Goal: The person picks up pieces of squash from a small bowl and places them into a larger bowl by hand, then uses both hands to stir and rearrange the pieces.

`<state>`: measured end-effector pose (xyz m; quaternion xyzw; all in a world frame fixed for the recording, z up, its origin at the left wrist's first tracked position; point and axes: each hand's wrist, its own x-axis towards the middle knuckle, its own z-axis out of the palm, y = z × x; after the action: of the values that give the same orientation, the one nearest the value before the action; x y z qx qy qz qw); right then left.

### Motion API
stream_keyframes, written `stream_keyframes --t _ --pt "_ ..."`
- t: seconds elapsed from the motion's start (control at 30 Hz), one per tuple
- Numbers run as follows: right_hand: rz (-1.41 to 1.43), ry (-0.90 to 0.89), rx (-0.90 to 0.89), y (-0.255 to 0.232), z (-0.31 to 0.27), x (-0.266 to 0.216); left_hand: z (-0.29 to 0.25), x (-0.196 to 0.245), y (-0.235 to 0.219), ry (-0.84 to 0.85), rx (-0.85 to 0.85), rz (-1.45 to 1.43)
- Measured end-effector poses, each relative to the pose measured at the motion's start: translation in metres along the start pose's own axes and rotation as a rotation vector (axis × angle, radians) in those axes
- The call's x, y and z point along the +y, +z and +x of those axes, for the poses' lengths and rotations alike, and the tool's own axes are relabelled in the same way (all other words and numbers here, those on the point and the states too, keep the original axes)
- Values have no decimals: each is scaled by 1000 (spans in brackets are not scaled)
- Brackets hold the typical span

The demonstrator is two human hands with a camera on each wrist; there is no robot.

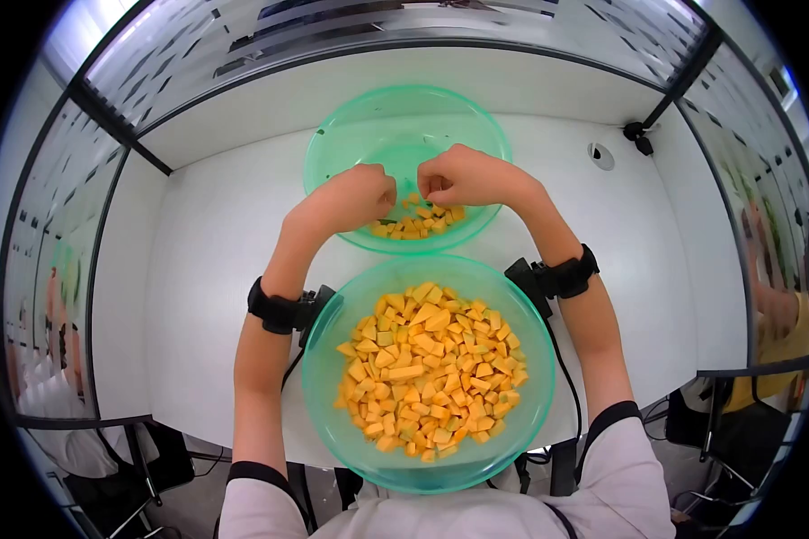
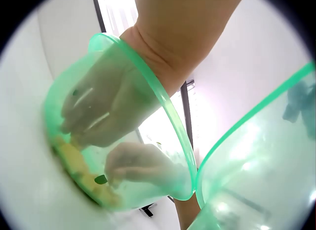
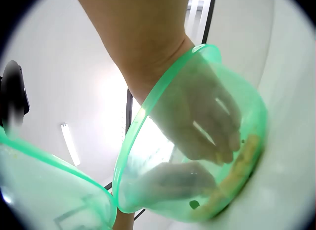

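Observation:
Both hands reach into the far green translucent bowl (image 1: 404,97), over a small heap of orange diced pumpkin pieces (image 1: 411,228) on its near side. My left hand (image 1: 355,196) is at the heap's left, fingers bent down toward the pieces. Opposite it, my right hand (image 1: 466,176) has curled fingers with the tips just above the heap. Through the bowl wall in the left wrist view, the left fingers (image 2: 81,133) come down by the pieces, and a dark green bit (image 2: 100,179) shows near the right hand. I cannot tell whether either hand pinches a piece.
A second green bowl (image 1: 315,395), full of diced pumpkin (image 1: 431,368), stands nearer the body, between the forearms. White panels (image 1: 243,135) wall in the white table (image 1: 216,269). A cable hole (image 1: 601,156) is at the back right. Cables run from the black wrist cameras (image 1: 532,286).

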<state>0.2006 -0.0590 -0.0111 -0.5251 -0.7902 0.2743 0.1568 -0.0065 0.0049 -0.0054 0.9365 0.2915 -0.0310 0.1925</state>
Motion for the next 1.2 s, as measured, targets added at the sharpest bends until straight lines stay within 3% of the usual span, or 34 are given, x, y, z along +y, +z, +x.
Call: stream_keyframes --t 0.7,1.07,1.2 --pt "66 -34 22 -4 3 5 0 -5 2 135 64 -3" --pt "60 -15 -4 -5 3 3 1 0 -1 63 21 2" --pt "34 -10 -1 -4 2 2 0 0 1 87 78 -39"
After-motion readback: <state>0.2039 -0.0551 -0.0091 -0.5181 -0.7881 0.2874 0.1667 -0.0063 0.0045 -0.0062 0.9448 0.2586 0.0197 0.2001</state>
